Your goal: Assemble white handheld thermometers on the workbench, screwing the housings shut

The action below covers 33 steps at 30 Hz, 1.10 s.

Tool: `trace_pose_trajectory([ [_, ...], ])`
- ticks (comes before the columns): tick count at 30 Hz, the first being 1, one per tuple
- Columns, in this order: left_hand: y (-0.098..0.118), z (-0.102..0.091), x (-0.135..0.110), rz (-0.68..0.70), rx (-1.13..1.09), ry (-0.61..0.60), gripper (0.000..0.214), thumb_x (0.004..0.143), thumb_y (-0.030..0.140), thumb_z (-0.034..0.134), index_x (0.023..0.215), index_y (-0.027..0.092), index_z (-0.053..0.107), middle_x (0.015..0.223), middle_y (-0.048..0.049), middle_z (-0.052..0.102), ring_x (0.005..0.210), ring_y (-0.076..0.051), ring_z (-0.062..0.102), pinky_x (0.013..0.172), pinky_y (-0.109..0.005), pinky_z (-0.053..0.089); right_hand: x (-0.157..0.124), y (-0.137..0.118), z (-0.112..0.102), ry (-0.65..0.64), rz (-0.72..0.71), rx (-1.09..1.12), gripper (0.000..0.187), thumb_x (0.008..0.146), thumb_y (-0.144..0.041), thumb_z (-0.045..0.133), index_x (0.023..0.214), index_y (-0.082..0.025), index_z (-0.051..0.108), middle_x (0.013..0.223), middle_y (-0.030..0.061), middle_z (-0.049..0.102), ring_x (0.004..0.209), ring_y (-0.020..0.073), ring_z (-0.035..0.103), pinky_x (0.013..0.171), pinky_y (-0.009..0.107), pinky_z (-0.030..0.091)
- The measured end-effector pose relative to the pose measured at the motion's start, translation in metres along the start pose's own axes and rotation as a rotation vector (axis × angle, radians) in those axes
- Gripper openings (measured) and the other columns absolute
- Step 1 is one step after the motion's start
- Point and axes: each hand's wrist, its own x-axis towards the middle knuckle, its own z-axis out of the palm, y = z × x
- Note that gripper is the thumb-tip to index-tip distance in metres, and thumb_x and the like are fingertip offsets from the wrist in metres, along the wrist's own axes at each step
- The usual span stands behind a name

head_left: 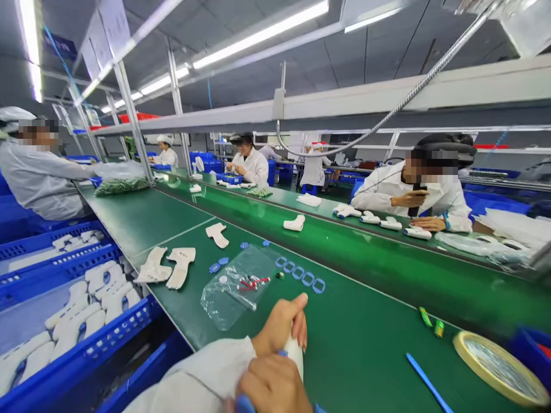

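Observation:
My left hand (280, 322) is wrapped around a white plastic gun-shaped housing (295, 357), thumb on top. A small blue part shows on the housing between my hands. Closer to me, my right hand (275, 385) is closed against the same housing and covers much of it. A rounded blue piece (245, 404) sticks out beside its fingers; I cannot make out what it belongs to. Just beyond my hands lie a clear plastic bag (228, 307) with small red and white parts on it, and a row of blue frame-shaped rings (307, 279).
White housing shells (181, 267) lie left on the green bench (361, 338). Blue crates (129, 321) of housings stand below its left edge. At right are a blue stick (426, 380), green batteries (438, 328) and a tape roll (499, 367). Across the conveyor (344, 244), co-workers sit.

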Motion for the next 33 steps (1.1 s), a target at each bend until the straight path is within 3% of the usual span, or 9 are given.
trace_pose_trajectory([
  [3,0.0,-0.001,0.001,-0.021,-0.008,0.017,0.066,0.063,0.07,0.055,0.023,0.021,0.032,0.025,0.0,0.036,0.028,-0.01,0.043,0.036,-0.025,0.033,-0.002,-0.003,0.003,-0.007,0.037,-0.066,0.024,0.078,-0.027,0.044,0.056,-0.019,0.047,0.051,-0.002,0.043,0.046,0.0113,0.042,0.046,0.027,0.034],
  [6,0.002,0.001,0.001,-0.027,0.005,0.04,0.065,0.067,0.065,0.055,0.024,0.021,0.034,0.026,-0.0001,0.037,0.029,-0.01,0.044,0.038,-0.024,0.033,-0.002,-0.002,-0.002,0.007,-0.016,-0.074,0.019,0.072,-0.024,0.041,0.053,-0.02,0.041,0.047,-0.0033,0.038,0.043,0.0101,0.036,0.044,0.027,0.028],
  [9,0.007,0.004,-0.001,-0.021,0.027,0.077,0.062,0.071,0.063,0.052,0.029,0.019,0.039,0.028,0.0002,0.04,0.03,-0.009,0.041,0.038,-0.023,0.031,-0.004,0.004,-0.01,0.082,-0.092,-0.007,0.025,0.078,-0.025,0.04,0.054,-0.02,0.041,0.046,-0.0036,0.039,0.043,0.01,0.037,0.044,0.027,0.027],
  [16,0.018,-0.004,-0.002,-0.03,0.015,0.181,0.057,0.076,0.068,0.037,0.051,0.018,0.045,0.037,0.0032,0.044,0.034,-0.008,0.04,0.039,-0.02,0.032,-0.014,0.025,-0.029,0.053,-0.149,0.164,0.033,0.096,-0.03,0.032,0.071,-0.019,0.05,0.058,-0.0013,0.054,0.055,0.0099,0.054,0.054,0.022,0.042],
  [21,0.02,-0.007,-0.005,0.015,0.049,0.172,0.058,0.079,0.067,0.037,0.054,0.016,0.05,0.043,0.0013,0.049,0.04,-0.008,0.042,0.043,-0.02,0.032,-0.021,0.032,-0.056,0.079,-0.146,0.019,0.036,0.097,-0.024,0.03,0.067,-0.019,0.05,0.063,-0.0011,0.061,0.063,0.009,0.06,0.062,0.02,0.048],
  [26,0.018,-0.011,-0.005,0.131,0.178,0.174,0.057,0.087,0.059,0.026,0.058,0.016,0.05,0.049,0.0002,0.05,0.047,-0.01,0.044,0.048,-0.021,0.035,-0.029,0.036,-0.075,-0.05,-0.078,-0.152,0.025,0.092,-0.033,0.041,0.078,-0.018,0.054,0.076,0.0053,0.063,0.071,0.0151,0.062,0.064,0.027,0.051],
  [29,0.017,-0.009,-0.004,0.212,0.266,0.261,0.055,0.089,0.056,0.022,0.063,0.017,0.051,0.054,-0.0008,0.052,0.05,-0.012,0.048,0.052,-0.024,0.04,-0.039,0.039,-0.078,-0.115,0.058,-0.235,0.02,0.081,-0.028,0.052,0.096,-0.016,0.056,0.093,0.0105,0.062,0.077,0.019,0.063,0.065,0.031,0.053],
  [33,0.023,-0.022,-0.017,0.402,0.472,0.536,0.043,0.089,0.051,0.027,0.086,0.018,0.055,0.088,-0.0053,0.061,0.085,-0.017,0.057,0.079,-0.029,0.045,-0.053,0.05,-0.075,-0.163,0.146,-0.271,0.027,0.081,-0.027,0.055,0.107,-0.018,0.056,0.102,0.0095,0.061,0.08,0.0158,0.066,0.062,0.02,0.055],
])
